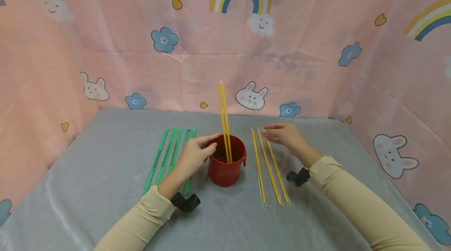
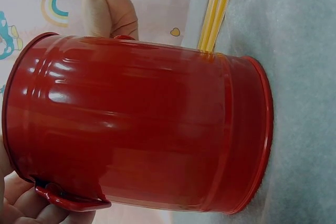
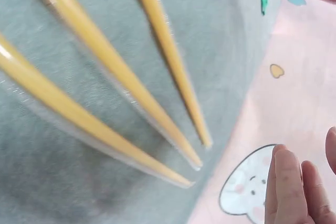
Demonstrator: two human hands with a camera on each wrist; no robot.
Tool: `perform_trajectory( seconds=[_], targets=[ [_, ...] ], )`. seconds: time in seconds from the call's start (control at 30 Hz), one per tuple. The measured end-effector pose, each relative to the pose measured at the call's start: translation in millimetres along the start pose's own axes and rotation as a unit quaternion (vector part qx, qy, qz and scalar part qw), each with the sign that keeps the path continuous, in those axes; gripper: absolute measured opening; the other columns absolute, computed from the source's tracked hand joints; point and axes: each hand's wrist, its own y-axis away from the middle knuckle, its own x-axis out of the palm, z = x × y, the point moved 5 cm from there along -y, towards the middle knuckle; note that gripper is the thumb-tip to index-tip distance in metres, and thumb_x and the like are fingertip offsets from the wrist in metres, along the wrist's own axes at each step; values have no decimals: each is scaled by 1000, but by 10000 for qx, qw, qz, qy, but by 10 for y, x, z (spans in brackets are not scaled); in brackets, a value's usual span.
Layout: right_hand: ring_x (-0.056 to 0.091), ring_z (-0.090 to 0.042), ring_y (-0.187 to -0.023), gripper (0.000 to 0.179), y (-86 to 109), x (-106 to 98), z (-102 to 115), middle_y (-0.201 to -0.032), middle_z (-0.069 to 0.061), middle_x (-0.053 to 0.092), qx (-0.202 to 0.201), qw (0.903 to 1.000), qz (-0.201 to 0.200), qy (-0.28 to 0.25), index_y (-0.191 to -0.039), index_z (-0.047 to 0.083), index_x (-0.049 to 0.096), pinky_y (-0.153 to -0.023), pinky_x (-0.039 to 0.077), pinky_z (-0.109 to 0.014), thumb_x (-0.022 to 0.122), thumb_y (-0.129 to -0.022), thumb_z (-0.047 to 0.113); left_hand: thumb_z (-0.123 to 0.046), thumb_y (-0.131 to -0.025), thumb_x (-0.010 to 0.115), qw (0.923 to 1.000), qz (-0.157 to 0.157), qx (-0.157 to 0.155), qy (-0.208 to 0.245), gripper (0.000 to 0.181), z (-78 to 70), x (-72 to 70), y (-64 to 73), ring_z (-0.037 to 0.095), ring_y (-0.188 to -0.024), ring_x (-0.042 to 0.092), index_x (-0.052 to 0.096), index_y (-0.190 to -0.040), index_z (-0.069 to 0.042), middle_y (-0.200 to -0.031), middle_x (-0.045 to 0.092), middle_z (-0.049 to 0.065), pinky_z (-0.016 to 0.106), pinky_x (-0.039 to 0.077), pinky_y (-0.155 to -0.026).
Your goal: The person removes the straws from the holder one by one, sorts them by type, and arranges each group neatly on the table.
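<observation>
In the head view a red metal bucket (image 1: 225, 174) stands upright mid-table, with two yellow straws (image 1: 226, 125) leaning in it, their ends well above the rim. My left hand (image 1: 193, 153) holds the bucket at its left rim; in the left wrist view its fingers (image 2: 37, 203) lie about the side handle. To the right, three yellow straws (image 1: 267, 161) in clear wrappers lie side by side on the table. My right hand (image 1: 285, 135) hovers by their far ends, holding nothing, its fingers extended in the right wrist view.
Several green wrapped straws (image 1: 167, 151) lie in a row left of the bucket, partly hidden behind the left forearm. A grey cloth covers the table (image 1: 232, 223). Pink patterned curtains (image 1: 197, 71) hang at its back and sides. Each wrist carries a black camera mount (image 1: 186, 203).
</observation>
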Motion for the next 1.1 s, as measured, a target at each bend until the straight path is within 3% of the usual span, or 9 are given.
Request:
perform_trajectory(
  seconds=[0.23,0.3,0.4,0.5,0.73,1.1],
  targets=[
    [59,-33,-128,50,19,57,134,-140,-21,58,-171,9997,146,-100,-138,-1,56,-107,47,-43,66,-97,25,-15,-96,61,10000,-1,-59,21,36,6,1,1,12,-45,33,67,-132,-21,-117,72,7,21,33,-47],
    [61,-32,-126,50,23,81,173,-139,-21,58,-193,9995,181,-162,-138,-1,57,-106,48,-41,67,-96,25,-15,-96,61,10000,12,-75,19,37,7,0,1,12,-46,33,67,-132,-21,-110,72,8,21,33,-48],
    [67,-25,-117,50,26,111,224,-137,-20,60,-234,9992,206,-265,-136,-1,58,-102,51,-35,68,-95,26,-16,-96,61,9999,28,-96,24,37,13,-5,3,13,-47,33,66,-133,-21,-100,70,13,21,33,-48],
    [71,-16,-107,50,30,139,264,-135,-18,62,-259,9985,248,-402,-135,-1,59,-99,53,-32,69,-94,25,-15,-96,61,10000,53,-78,23,38,20,-4,1,13,-48,34,65,-134,-21,-103,70,16,22,33,-48],
    [61,-31,-126,49,23,225,355,-139,-19,60,-262,9970,439,-586,-137,-1,57,-101,52,-34,68,-95,22,-16,-96,62,9999,33,-101,37,37,25,-8,-5,13,-47,33,66,-133,-22,-101,69,18,21,33,-48],
    [61,-29,-126,46,26,367,486,-140,-18,58,-477,9934,677,-794,-136,0,58,-100,53,-35,68,-95,18,-16,-96,62,10000,34,-76,35,36,27,-7,-17,13,-44,33,67,-132,-21,-112,72,14,21,33,-47]
  ],
)
